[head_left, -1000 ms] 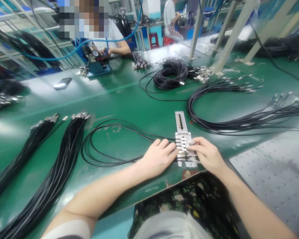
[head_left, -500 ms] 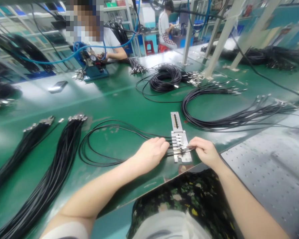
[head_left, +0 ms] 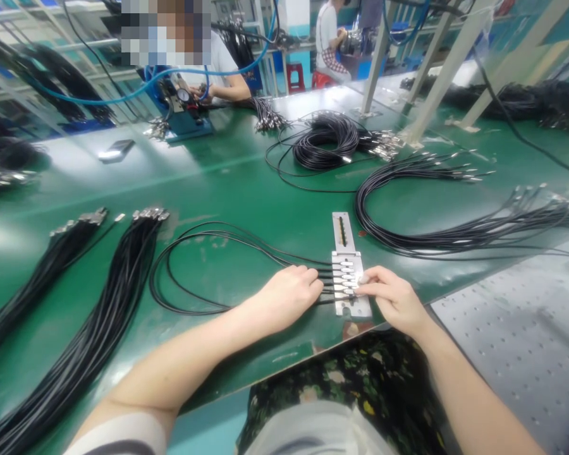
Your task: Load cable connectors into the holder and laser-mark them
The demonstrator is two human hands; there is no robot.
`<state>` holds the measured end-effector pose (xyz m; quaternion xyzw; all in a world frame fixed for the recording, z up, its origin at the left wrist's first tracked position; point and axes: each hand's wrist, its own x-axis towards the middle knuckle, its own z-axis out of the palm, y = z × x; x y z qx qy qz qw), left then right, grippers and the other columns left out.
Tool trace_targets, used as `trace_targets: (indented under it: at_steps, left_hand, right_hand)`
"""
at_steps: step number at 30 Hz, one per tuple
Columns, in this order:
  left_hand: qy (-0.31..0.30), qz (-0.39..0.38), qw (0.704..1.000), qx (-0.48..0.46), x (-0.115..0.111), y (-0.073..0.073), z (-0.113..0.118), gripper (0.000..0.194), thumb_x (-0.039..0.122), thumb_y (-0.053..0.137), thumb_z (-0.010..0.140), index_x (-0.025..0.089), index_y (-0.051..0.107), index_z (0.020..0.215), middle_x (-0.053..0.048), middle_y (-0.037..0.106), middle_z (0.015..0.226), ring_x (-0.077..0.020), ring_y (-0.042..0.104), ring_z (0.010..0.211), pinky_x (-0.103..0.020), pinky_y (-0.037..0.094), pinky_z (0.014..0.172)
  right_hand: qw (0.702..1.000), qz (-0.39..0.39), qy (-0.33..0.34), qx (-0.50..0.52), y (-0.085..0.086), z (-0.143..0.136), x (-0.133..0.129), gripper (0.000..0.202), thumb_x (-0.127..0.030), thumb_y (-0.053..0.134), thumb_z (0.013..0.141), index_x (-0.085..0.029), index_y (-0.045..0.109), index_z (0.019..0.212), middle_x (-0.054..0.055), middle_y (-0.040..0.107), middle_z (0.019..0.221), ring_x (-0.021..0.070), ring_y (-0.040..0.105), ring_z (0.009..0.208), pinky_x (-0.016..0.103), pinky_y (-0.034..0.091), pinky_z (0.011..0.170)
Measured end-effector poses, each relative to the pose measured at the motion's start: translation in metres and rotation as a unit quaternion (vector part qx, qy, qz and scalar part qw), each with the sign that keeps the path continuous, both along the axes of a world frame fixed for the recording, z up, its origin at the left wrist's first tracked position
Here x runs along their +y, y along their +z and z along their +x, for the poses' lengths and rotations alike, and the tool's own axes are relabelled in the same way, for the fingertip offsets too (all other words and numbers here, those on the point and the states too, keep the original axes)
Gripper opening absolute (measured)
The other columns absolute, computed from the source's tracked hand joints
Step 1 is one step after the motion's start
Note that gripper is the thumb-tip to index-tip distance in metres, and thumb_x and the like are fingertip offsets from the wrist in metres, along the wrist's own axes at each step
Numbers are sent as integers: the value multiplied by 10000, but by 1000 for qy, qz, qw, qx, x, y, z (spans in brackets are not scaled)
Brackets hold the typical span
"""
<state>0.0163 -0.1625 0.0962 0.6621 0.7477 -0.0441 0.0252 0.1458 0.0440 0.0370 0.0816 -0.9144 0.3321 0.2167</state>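
A flat metal fixture [head_left: 366,308] with a slotted upper plate [head_left: 336,222] lies on the green table. Several silver cable connectors [head_left: 346,270] sit side by side across it, their black cables [head_left: 203,231] running left into a loose loop. My left hand [head_left: 289,294] is closed over these cables just left of the fixture, its fingers curled and partly hidden. At the fixture's right edge, my right hand [head_left: 393,297] pinches the end of one of the lower connectors between thumb and fingers. Exactly how it grips that small end is hard to make out.
Two cable bundles [head_left: 123,272] with metal ends lie at left. Coiled cables [head_left: 325,142] and a curved bundle [head_left: 384,230] lie beyond the fixture. A perforated metal sheet [head_left: 512,354] is at right. Across the table, a person [head_left: 222,69] works at a blue press [head_left: 187,117].
My right hand has shifted onto the lower connectors; the cable end that slanted out past the fixture's right edge now lies in line with the others. My left hand stays on the cables.
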Motion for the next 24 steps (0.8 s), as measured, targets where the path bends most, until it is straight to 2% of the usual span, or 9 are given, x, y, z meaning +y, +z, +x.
trace_targets:
  at_steps: [6,8,11,16,24]
  left_hand:
    - [1,-1,1000,-4,-1,-1,3,174,143,356,889,139,527,858,-62,496,791,-188,465,697,-319,412,647]
    - [-3,2,1000,-16,-1,-1,3,225,168,341,902,163,516,1045,-58,495,820,-185,466,718,-314,408,662]
    - [-15,-2,999,-29,-1,-3,2,388,213,320,916,270,351,1299,-49,501,864,-180,469,744,-301,400,672]
    - [-11,-13,999,-34,0,-4,-2,387,217,322,912,274,383,1290,-51,510,876,-180,466,750,-296,396,669]
    - [-22,-29,997,-62,1,3,-8,391,159,353,888,267,416,1259,-42,507,869,-174,458,726,-287,388,653]
  right_hand:
    - [999,47,-7,21,-2,2,-1,353,-26,410,762,-220,684,873,64,578,928,162,545,771,321,492,656]
    - [999,40,-4,19,-1,1,-1,350,-32,408,763,-225,683,860,58,585,922,161,555,781,316,496,660]
    - [999,29,-9,19,2,-2,-1,349,-34,392,769,-226,680,812,49,592,903,158,571,794,307,500,662]
    - [1000,23,-8,5,3,-2,-1,353,-32,383,780,-227,675,814,54,580,922,152,563,773,306,496,655]
    - [999,42,35,-3,4,0,2,345,-14,404,760,-204,655,900,75,553,941,156,499,738,329,442,643]
